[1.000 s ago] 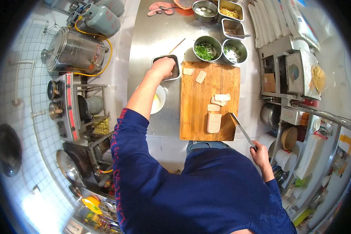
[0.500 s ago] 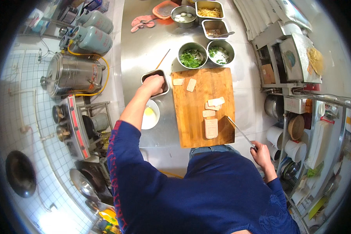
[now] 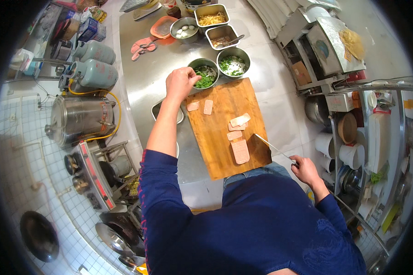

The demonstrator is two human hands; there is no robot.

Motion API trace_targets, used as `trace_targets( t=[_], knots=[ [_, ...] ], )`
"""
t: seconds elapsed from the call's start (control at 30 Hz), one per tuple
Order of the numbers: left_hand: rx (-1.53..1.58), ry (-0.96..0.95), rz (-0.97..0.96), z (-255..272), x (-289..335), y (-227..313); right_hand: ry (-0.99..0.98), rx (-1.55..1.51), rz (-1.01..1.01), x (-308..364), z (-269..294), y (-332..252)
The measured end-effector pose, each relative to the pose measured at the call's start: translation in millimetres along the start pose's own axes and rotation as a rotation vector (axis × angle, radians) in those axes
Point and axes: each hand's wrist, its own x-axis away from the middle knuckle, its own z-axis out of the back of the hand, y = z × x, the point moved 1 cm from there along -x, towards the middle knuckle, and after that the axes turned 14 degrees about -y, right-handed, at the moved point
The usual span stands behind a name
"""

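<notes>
My left hand (image 3: 181, 82) is over the left edge of a steel bowl (image 3: 204, 60) of chopped greens (image 3: 206, 80), fingers pinched together. Whatever is between the fingertips is too small to make out. In my right hand (image 3: 305, 170) is a knife (image 3: 276, 149), its blade tip over the right edge of the wooden cutting board (image 3: 225, 101). On the board lies a pink block of luncheon meat (image 3: 240, 152). Cut slices (image 3: 239, 120) overlap just beyond it, and two more slices (image 3: 208, 107) lie apart near the far left corner.
Beside the greens stands another steel bowl (image 3: 248, 55) with white and green contents. Farther back are a tray of yellow strips (image 3: 211, 19), a tray with a spoon (image 3: 222, 37) and a pot of eggs (image 3: 185, 32). My left forearm partly covers a rectangular tin (image 3: 158, 109).
My left hand has moved from the rectangular tin away and to the right, to the bowl of greens. My right hand still holds the knife beside the board. The whole view has shifted and turned slightly.
</notes>
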Motion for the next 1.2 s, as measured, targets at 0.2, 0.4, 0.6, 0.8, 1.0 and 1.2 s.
trace_targets(
  t=[0.2, 0.4, 0.6, 0.8, 1.0, 1.2],
  knots=[
    [0.071, -0.012, 0.025, -10.8, -9.8, -3.2, -0.04, 0.022, -0.012, -2.4, 7.2, 1.5],
    [0.102, 0.322, 0.044, -25.3, 24.2, 32.9, -0.142, 0.017, 0.107, -20.2, 43.1, 13.2],
    [0.323, 0.54, 0.341, -164.0, 165.7, 130.8, -0.306, 0.077, 0.27, -63.7, 89.0, 30.7],
    [0.111, 0.488, 0.765, -283.5, 235.3, 242.9, -0.422, 0.362, 0.503, -109.4, 126.8, 24.3],
    [0.205, 0.724, 0.886, -315.8, 224.9, 259.1, -0.493, 0.516, 0.546, -129.8, 134.7, -14.4],
    [0.204, 0.758, 0.917, -328.5, 232.8, 270.8, -0.55, 0.62, 0.606, -140.3, 118.0, -38.7]
  ],
)
